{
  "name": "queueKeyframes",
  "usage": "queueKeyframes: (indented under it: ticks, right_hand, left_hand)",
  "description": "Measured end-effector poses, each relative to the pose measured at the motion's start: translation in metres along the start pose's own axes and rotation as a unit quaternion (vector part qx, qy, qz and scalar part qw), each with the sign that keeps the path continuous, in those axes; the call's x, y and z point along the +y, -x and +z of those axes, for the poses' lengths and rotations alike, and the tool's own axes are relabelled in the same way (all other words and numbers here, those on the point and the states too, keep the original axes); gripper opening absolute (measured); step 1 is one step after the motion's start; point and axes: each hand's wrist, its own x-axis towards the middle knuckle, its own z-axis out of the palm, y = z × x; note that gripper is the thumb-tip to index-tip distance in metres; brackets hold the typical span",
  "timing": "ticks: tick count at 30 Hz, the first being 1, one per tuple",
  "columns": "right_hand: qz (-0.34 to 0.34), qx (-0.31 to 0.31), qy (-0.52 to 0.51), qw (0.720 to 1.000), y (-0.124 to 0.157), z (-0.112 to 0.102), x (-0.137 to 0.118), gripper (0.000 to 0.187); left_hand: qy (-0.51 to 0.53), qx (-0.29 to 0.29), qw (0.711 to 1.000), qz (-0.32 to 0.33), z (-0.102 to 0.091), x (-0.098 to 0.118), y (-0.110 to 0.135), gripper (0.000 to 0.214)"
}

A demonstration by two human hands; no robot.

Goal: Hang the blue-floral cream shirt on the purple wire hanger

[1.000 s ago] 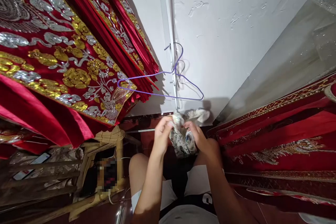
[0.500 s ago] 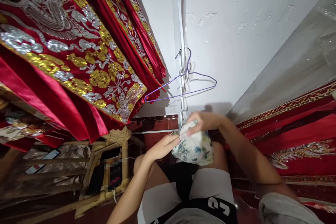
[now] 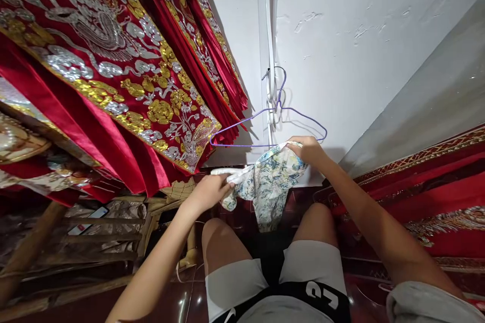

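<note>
A white garment with a green, blue and yellow floral print (image 3: pixel 275 184) hangs stretched between my two hands, its lower part dangling above my knees. My left hand (image 3: pixel 214 189) grips one upper side of it, fingers closed on the cloth. On the other upper side my right hand (image 3: pixel 306 150) pinches the fabric, close to the lower bar of a purple wire hanger (image 3: pixel 246 122). The hanger hooks onto a narrow white strip (image 3: pixel 270 35) on the wall, and no cloth is on it. Parts of the garment's edge are hidden behind my fingers.
Red embroidered cloths with gold and silver sequins (image 3: pixel 159 81) hang at upper left. More red trimmed fabric (image 3: pixel 435 202) lies along the right. A bamboo seat (image 3: pixel 109 227) at lower left bears a phone (image 3: pixel 88 220). The white wall (image 3: pixel 341 60) is straight ahead.
The garment was bunched up low over my lap; now it is unfolded and hangs down. My hands have moved apart and up, the right one nearer the hanger.
</note>
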Motion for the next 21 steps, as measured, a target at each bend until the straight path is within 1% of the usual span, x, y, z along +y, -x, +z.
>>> queueKeyframes:
  ticks: [4,7,9,11,14,15,16,17,18,19,21]
  right_hand:
    - [-0.022,0.019,0.051,0.998,0.022,-0.033,0.002,0.032]
    - [-0.013,0.036,0.087,0.995,0.032,-0.049,0.000,0.037]
    - [0.002,0.046,0.113,0.993,0.034,-0.053,-0.003,0.037]
    - [0.014,0.033,0.120,0.992,0.035,-0.053,-0.008,0.038]
    - [0.005,-0.044,0.081,0.996,0.041,-0.048,-0.018,0.031]
    - [-0.004,-0.063,0.067,0.996,0.044,-0.048,-0.020,0.028]
    - [-0.010,-0.069,0.054,0.996,0.048,-0.048,-0.021,0.027]
    - [-0.009,-0.058,0.043,0.997,0.051,-0.049,-0.021,0.032]
    - [0.001,-0.030,0.032,0.999,0.054,-0.053,-0.019,0.039]
    - [0.019,0.010,0.018,1.000,0.055,-0.058,-0.014,0.047]
    - [0.060,0.099,-0.022,0.993,0.053,-0.073,-0.001,0.060]
  left_hand:
    - [-0.016,0.140,0.989,0.048,-0.026,0.007,-0.022,0.025]
    - [0.000,0.206,0.975,0.086,-0.048,0.016,-0.035,0.021]
    - [0.014,0.234,0.964,0.124,-0.060,0.026,-0.038,0.018]
    - [0.026,0.245,0.956,0.159,-0.068,0.038,-0.041,0.018]
    - [0.046,0.247,0.952,0.175,-0.073,0.056,-0.048,0.018]
    - [0.063,0.250,0.951,0.171,-0.072,0.060,-0.052,0.015]
    - [0.087,0.256,0.948,0.165,-0.071,0.063,-0.055,0.014]
    - [0.116,0.263,0.944,0.160,-0.070,0.065,-0.059,0.018]
    - [0.148,0.268,0.939,0.156,-0.069,0.066,-0.062,0.024]
    - [0.182,0.269,0.933,0.153,-0.068,0.066,-0.064,0.029]
    - [0.240,0.253,0.926,0.143,-0.069,0.064,-0.067,0.035]
